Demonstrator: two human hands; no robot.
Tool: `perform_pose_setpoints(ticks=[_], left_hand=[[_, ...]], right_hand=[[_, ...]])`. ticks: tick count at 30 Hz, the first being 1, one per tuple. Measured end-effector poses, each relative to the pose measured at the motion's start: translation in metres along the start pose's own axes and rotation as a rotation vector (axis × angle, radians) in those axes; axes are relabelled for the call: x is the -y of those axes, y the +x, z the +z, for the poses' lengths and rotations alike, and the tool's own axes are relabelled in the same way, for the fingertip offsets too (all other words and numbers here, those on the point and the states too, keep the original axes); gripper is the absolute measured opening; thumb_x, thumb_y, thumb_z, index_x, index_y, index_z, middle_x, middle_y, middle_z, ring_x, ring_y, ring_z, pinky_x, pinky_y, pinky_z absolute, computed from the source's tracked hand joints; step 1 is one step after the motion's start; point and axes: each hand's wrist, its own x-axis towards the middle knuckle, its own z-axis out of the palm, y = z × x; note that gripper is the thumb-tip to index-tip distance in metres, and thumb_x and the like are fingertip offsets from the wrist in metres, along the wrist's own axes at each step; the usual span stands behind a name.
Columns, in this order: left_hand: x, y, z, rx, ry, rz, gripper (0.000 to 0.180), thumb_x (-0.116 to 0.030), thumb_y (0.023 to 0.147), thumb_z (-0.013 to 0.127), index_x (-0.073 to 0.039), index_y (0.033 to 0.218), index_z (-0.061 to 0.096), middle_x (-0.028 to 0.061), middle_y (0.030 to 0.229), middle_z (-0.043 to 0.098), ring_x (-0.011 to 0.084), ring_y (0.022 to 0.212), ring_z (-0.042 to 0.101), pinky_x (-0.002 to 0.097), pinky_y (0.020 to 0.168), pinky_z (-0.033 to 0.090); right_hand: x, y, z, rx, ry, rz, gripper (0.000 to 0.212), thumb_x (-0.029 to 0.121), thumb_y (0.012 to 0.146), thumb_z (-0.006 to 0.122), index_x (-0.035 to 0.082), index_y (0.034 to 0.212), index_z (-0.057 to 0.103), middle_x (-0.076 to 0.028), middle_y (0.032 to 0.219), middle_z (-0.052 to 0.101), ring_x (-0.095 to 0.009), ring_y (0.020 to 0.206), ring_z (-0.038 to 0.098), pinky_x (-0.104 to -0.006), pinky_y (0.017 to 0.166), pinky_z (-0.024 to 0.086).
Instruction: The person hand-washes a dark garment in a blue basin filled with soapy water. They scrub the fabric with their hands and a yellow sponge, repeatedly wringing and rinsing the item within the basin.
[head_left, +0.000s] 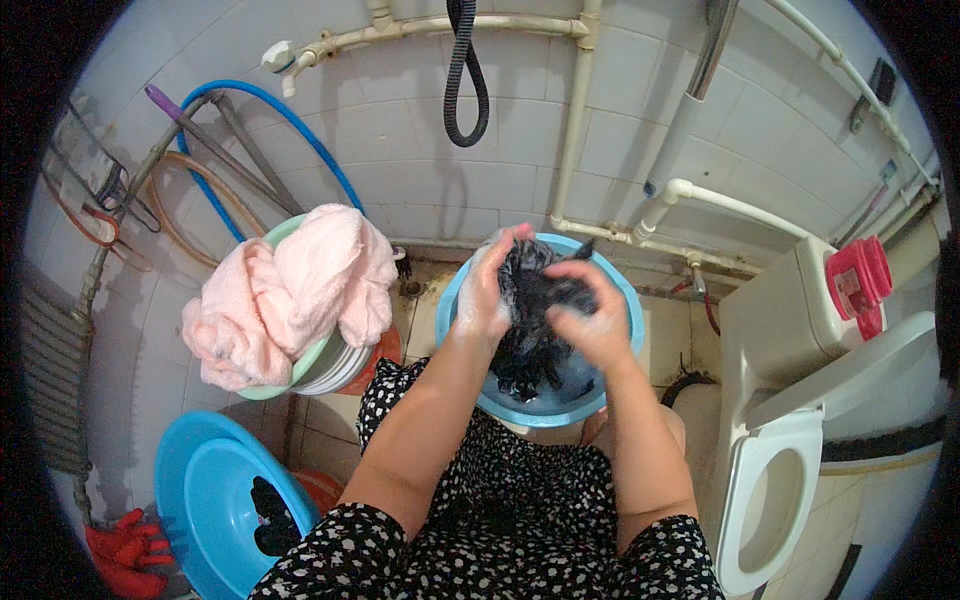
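Black wet cloth [528,325]: one bundle is seen in the front blue basin [545,419], between the two hands, with soapy water [560,398] around it.
Left hand [487,290]: one, dotted with white foam; its fingers are stretched out, not curled up, and its palm is turned to the cloth. Whether any cloth is pinched cannot be told.
Right hand [590,315]: one, its fingers bent a little and spread apart over the cloth. Whether any cloth is held cannot be told.
Blue basins: two are counted. One is set under the hands; the other basin [215,490] is placed at the lower left.
Small black piece [272,517]: one is laid inside that lower-left basin.
Pink fluffy cloth [310,285]: one big heap is piled in one green basin [312,362]. How many pieces are in it cannot be told.
Toilet [735,455]: one is seen on the right, with one pink-red tub [856,278] set on its tank.
Hanging black hose [461,25]: one, bent into a loop by the wall.
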Motion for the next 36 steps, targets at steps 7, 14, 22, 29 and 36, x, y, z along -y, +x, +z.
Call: perform_pose_setpoints(ticks=[7, 14, 22, 29, 36], left_hand=[[0.018, -0.021, 0.02, -0.025, 0.093, -0.172, 0.028, -0.019, 0.092, 0.053, -0.003, 0.115, 0.057, 0.0071, 0.112, 0.059, 0.0182, 0.105, 0.055, 0.0331, 0.093, 0.043], [0.057, 0.01, -0.07, -0.115, -0.183, 0.003, 0.03, -0.03, 0.095, 0.049, -0.013, 0.119, 0.053, 0.0025, 0.107, 0.056, 0.0176, 0.105, 0.049, 0.0349, 0.097, 0.038], [0.004, -0.016, 0.015, -0.154, -0.095, -0.028, 0.017, -0.026, 0.092, 0.054, -0.011, 0.094, 0.06, 0.0019, 0.089, 0.065, 0.0177, 0.084, 0.063, 0.036, 0.077, 0.052], [-0.006, -0.009, 0.0, -0.011, -0.094, -0.093, 0.019, -0.025, 0.088, 0.06, -0.009, 0.1, 0.061, 0.0006, 0.092, 0.063, 0.0162, 0.089, 0.06, 0.0349, 0.082, 0.049], [0.004, 0.002, -0.01, -0.189, -0.25, -0.321, 0.028, -0.032, 0.092, 0.053, -0.009, 0.104, 0.064, 0.0056, 0.1, 0.067, 0.0226, 0.092, 0.064, 0.0432, 0.082, 0.051]], right_hand=[[-0.034, 0.011, 0.018, -0.415, -0.312, -0.079, 0.033, 0.014, 0.069, 0.073, 0.008, 0.1, 0.063, -0.018, 0.122, 0.053, -0.035, 0.115, 0.05, -0.042, 0.1, 0.038], [-0.017, -0.014, 0.062, -0.179, -0.406, -0.39, 0.024, 0.011, 0.073, 0.072, 0.006, 0.094, 0.06, -0.012, 0.116, 0.061, -0.031, 0.111, 0.056, -0.0427, 0.1, 0.04], [-0.04, 0.003, 0.022, -0.366, 0.951, 0.556, 0.039, 0.039, 0.092, 0.052, 0.007, 0.114, 0.058, -0.009, 0.112, 0.061, -0.024, 0.106, 0.056, -0.0368, 0.095, 0.043], [-0.048, 0.003, 0.001, -0.162, 1.34, 0.709, 0.051, 0.051, 0.089, 0.045, 0.007, 0.108, 0.062, -0.01, 0.111, 0.064, -0.028, 0.102, 0.058, -0.044, 0.095, 0.042], [-0.03, 0.009, -0.017, -0.12, 1.551, 0.397, 0.047, 0.044, 0.089, 0.046, 0.007, 0.113, 0.06, -0.013, 0.113, 0.062, -0.031, 0.105, 0.057, -0.045, 0.097, 0.041]])
